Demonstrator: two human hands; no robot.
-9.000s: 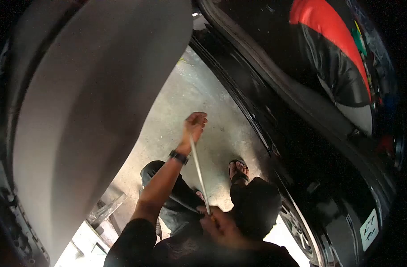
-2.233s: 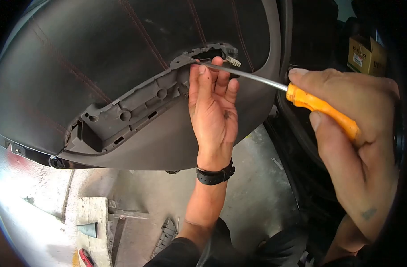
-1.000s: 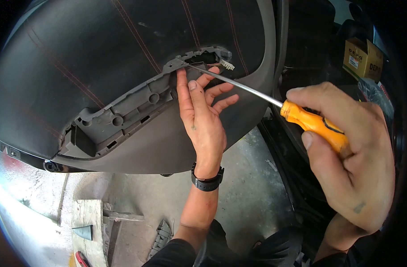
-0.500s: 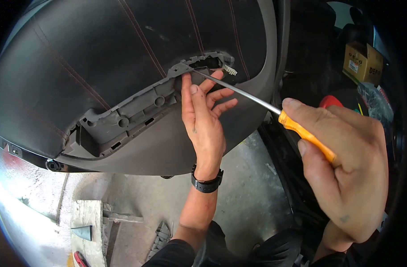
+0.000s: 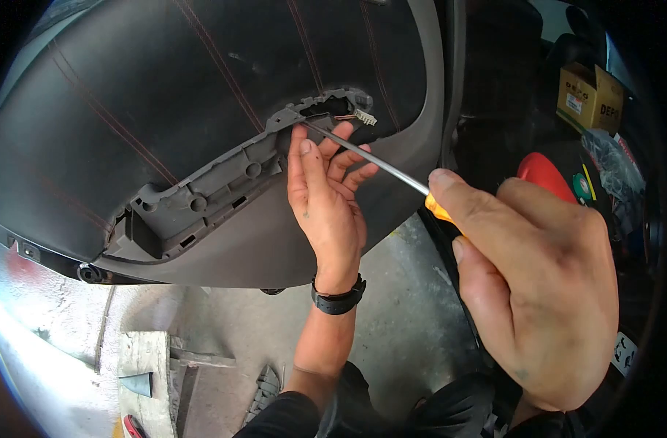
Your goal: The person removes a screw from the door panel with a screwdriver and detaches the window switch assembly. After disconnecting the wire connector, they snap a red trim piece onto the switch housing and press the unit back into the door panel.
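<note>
My right hand (image 5: 538,285) is wrapped round the yellow handle (image 5: 437,209) of a screwdriver (image 5: 384,165). Its metal shaft runs up and left to the grey plastic armrest frame (image 5: 228,171) of a black door panel (image 5: 122,66). The tip meets the frame's upper edge, beside the dark opening. Below that spot my left hand (image 5: 330,190) reaches up, palm side showing, with its fingers apart. One fingertip touches the frame near the tip, and the shaft crosses in front of the other fingers. A white wire connector (image 5: 364,117) hangs from the opening on thin wires.
A DEPO cardboard box (image 5: 589,98), a red object (image 5: 545,177) and a clear plastic bag (image 5: 609,164) lie inside the car at right. On the floor at lower left stands a worn wooden bench (image 5: 145,347) with a grey wedge-shaped piece (image 5: 136,384) on it.
My right hand and the screwdriver handle have moved left, and the grip now covers more of the handle. The left hand stays by the frame. The view has shifted slightly.
</note>
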